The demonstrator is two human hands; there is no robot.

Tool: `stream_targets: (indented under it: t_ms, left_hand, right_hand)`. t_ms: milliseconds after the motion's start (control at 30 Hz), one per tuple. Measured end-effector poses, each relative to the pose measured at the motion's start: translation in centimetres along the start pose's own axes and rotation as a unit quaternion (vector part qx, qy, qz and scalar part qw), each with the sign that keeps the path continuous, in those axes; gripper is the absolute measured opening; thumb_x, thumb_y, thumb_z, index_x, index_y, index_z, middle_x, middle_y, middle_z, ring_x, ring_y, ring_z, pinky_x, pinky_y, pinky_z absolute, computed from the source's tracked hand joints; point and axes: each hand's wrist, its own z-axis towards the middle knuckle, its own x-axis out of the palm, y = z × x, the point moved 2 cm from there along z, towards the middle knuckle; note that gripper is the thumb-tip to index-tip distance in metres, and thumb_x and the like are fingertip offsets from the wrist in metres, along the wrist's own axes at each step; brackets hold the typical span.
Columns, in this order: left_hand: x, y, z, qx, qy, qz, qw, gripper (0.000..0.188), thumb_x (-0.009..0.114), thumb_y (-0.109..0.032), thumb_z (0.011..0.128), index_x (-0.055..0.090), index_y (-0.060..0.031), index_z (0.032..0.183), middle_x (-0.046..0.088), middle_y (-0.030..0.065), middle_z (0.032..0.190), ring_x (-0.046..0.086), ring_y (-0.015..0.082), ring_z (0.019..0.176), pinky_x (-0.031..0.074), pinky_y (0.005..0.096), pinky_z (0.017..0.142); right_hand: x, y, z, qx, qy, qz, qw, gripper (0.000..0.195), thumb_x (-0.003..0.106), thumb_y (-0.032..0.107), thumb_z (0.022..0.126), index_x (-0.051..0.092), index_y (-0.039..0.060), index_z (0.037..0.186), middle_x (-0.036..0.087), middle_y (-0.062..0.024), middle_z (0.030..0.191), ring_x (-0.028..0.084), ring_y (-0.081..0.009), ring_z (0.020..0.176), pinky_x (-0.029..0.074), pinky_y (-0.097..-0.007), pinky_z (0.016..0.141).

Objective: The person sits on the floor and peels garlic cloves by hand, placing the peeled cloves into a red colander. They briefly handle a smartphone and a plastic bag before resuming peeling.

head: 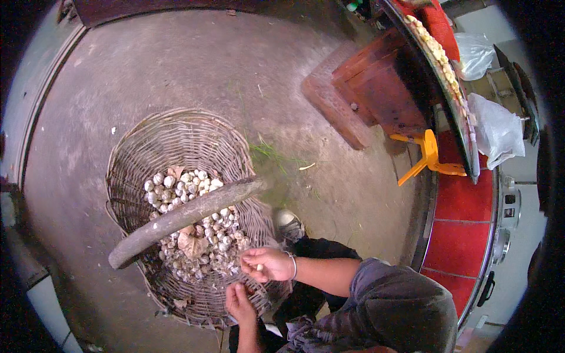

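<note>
A large wicker basket (176, 128) with a thick wooden handle (190, 216) stands on the floor. Inside lie many whitish garlic bulbs (169, 181), loose papery skins and a dry brown leaf (192, 245). Over the basket's near right part, my right hand (267, 264), with a silvery bracelet at the wrist, has its fingers curled around a small pale garlic clove (259, 267). Just below it, over the near rim, is my left hand (240, 302), its thumb close to its bent fingers. Whether anything is between those fingertips is too small to tell.
At the right, a dark table edge (463, 137) holds a row of pale peeled cloves (435, 48), a red basket (443, 33) and plastic bags (496, 128). Below it are a reddish wooden base (326, 106) and an orange plastic object (428, 152). A shoe (289, 225) stands beside the basket.
</note>
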Motion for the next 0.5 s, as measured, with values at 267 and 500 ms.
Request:
stream_targets:
  t_ms: [267, 500]
  left_hand:
    - [0.1, -4.3, -7.4, 0.021, 0.118, 0.122, 0.985, 0.004, 0.044, -0.002, 0.075, 0.046, -0.0005, 0.078, 0.050, 0.0079, 0.062, 0.049, 0.0133, 0.056, 0.040, 0.0248, 0.053]
    - [-1.2, -18.1, -11.3, 0.103, 0.207, 0.293, 0.928, 0.010, 0.051, -0.009, 0.069, 0.051, -0.0043, 0.078, 0.055, 0.0135, 0.067, 0.054, 0.0286, 0.063, 0.042, 0.0338, 0.055]
  right_hand:
    - [6.2, 7.2, -15.3, -0.201, -0.032, -0.016, 0.979, 0.017, 0.048, 0.016, 0.075, 0.049, -0.0003, 0.081, 0.052, -0.0092, 0.078, 0.051, -0.0197, 0.075, 0.042, -0.0321, 0.068]
    - [14.5, 17.7, -32.8, -0.492, -0.097, 0.059, 0.863, 0.015, 0.041, 0.010, 0.075, 0.046, 0.0011, 0.085, 0.050, -0.0104, 0.080, 0.050, -0.0230, 0.077, 0.042, -0.0322, 0.069]
